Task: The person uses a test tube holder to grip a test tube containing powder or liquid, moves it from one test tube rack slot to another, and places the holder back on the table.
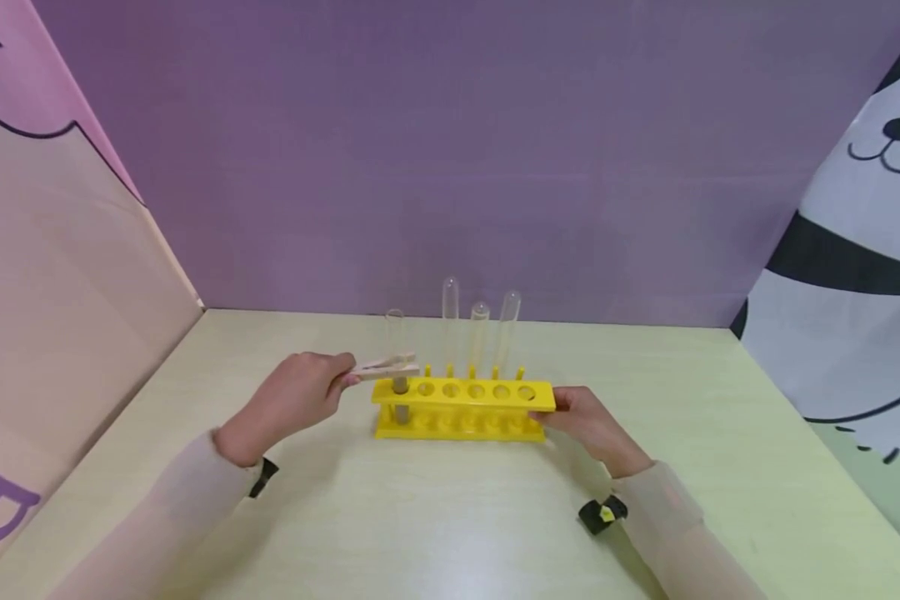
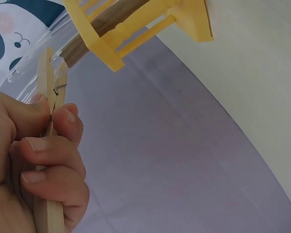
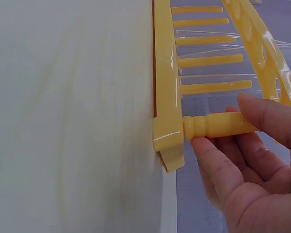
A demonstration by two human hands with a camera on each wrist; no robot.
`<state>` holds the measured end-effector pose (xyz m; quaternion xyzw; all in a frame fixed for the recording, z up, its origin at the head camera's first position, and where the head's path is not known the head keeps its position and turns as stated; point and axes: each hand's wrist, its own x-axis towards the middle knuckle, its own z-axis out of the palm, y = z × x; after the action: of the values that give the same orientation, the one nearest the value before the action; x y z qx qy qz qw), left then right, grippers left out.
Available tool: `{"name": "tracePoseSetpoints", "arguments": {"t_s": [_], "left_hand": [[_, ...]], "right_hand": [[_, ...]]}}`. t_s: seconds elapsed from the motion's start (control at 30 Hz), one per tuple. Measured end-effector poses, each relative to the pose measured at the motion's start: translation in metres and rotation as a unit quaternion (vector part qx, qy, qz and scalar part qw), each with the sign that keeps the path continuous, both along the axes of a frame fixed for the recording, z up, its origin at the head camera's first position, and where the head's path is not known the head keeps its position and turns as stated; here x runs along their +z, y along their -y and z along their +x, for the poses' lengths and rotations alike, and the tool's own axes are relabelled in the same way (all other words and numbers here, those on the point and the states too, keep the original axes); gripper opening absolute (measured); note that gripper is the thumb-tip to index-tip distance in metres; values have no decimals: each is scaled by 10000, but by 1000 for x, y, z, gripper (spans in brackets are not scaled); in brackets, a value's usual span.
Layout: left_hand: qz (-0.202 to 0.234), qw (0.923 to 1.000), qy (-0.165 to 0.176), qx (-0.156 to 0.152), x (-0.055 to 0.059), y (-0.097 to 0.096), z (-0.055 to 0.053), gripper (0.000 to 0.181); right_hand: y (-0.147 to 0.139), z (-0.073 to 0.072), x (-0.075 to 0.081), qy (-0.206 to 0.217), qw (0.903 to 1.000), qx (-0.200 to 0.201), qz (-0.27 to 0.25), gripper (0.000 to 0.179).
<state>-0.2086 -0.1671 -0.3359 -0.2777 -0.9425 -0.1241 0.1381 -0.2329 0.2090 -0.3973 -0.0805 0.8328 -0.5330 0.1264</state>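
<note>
My left hand grips a wooden test tube holder, fingers curled around its handle in the left wrist view. The holder's far end meets a clear test tube standing in the leftmost hole of a yellow test tube rack. Brownish-grey contents fill the tube's lower part. At the rack's right end, my right hand pinches the yellow end post between thumb and fingers, below the top plate. The rack stands upright on the table.
Behind the rack's top plate, three clear test tubes sit upside down on the row of yellow pegs. The pale wooden table ends at a purple backdrop. Printed panels flank both sides.
</note>
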Motion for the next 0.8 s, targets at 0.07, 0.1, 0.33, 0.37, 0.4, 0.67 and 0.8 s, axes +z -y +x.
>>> {"name": "tracePoseSetpoints", "arguments": {"t_s": [0.07,0.1,0.33,0.37,0.4,0.67,0.8], "left_hand": [[-8,10000,-14,-5,-1,0,0,17],[-13,10000,-21,-2,-1,0,-1,18],[-109,9999,32,5,-9,-1,-2,18],[-112,9999,52,17,-10,-1,-2,18],[-121,9999,61,33,-11,-1,-2,18],[-212,9993,260,147,-17,-3,-2,14],[-241,9990,329,180,-19,-3,-1,15]], "right_hand": [[-1,0,0,-29,10000,27,-30,37],[-1,0,-1,-29,10000,26,-39,37],[-2,0,-2,62,9999,-9,-88,37],[-2,0,-2,67,9999,-13,-83,37],[-2,0,-2,70,9999,-1,-75,37],[-1,-1,0,12,10000,14,-58,36],[-1,-1,-1,-2,9999,57,-93,37]]}}
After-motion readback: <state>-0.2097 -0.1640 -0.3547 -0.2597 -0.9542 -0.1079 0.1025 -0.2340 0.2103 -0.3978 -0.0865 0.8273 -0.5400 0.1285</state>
